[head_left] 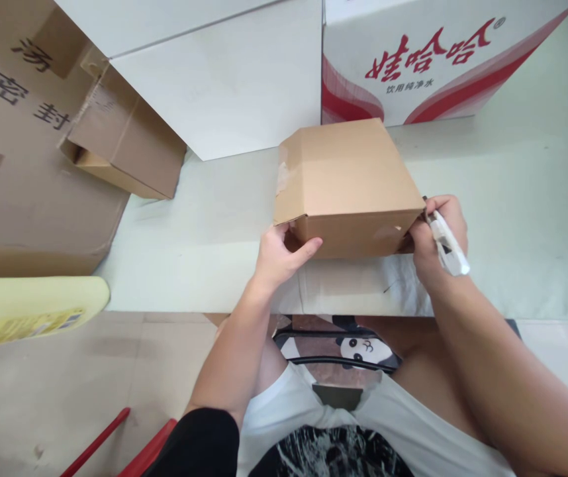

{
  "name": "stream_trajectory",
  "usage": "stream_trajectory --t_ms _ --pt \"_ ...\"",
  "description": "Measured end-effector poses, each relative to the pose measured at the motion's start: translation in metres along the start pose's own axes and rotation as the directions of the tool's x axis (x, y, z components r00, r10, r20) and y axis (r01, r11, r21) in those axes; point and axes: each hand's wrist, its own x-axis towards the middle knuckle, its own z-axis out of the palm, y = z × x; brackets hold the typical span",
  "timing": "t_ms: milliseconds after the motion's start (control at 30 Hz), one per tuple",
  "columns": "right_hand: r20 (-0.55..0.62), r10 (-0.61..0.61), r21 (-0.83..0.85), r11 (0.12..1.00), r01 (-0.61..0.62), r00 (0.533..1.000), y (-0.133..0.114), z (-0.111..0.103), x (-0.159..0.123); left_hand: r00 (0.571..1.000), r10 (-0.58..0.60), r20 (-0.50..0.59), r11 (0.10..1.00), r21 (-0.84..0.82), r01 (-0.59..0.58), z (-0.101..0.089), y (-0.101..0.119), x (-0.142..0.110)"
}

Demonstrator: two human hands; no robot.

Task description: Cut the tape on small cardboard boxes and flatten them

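Observation:
A small brown cardboard box (346,179) stands on the pale table (204,232) in front of me, with clear tape on its left side. My left hand (279,255) grips the box's near left corner, thumb on the front face. My right hand (437,235) is closed at the box's near right corner and holds a white utility knife (447,246), whose tip touches the corner.
A white carton with red print (433,59) and a plain white box (214,73) stand behind the brown box. Large flattened brown cartons (30,146) lie at the left. A yellow object (30,308) sits at the lower left. My knees are below the table edge.

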Motion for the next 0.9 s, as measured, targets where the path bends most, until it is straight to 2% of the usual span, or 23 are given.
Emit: stream_trajectory --t_ms 300,667,800,900 --pt "-0.009 -0.036 -0.049 0.998 0.035 0.999 -0.0001 -0.0006 -0.0008 1.0 0.01 -0.005 1.0 -0.012 -0.01 0.0001 0.0002 0.0005" --pt "0.0 -0.019 -0.033 0.999 0.019 1.0 0.0029 -0.0002 0.0 1.0 0.005 0.006 1.0 -0.007 -0.005 -0.0005 0.0001 0.0" --pt "0.005 0.028 -0.039 0.999 -0.028 1.0 0.0041 -0.0002 0.0007 1.0 0.001 0.008 1.0 -0.006 -0.001 -0.0002 0.0003 0.0002" --pt "-0.011 0.001 -0.075 0.997 -0.002 1.0 0.0061 -0.0008 0.0006 1.0 0.009 0.005 1.0 -0.002 -0.008 -0.0001 0.0002 0.0003"
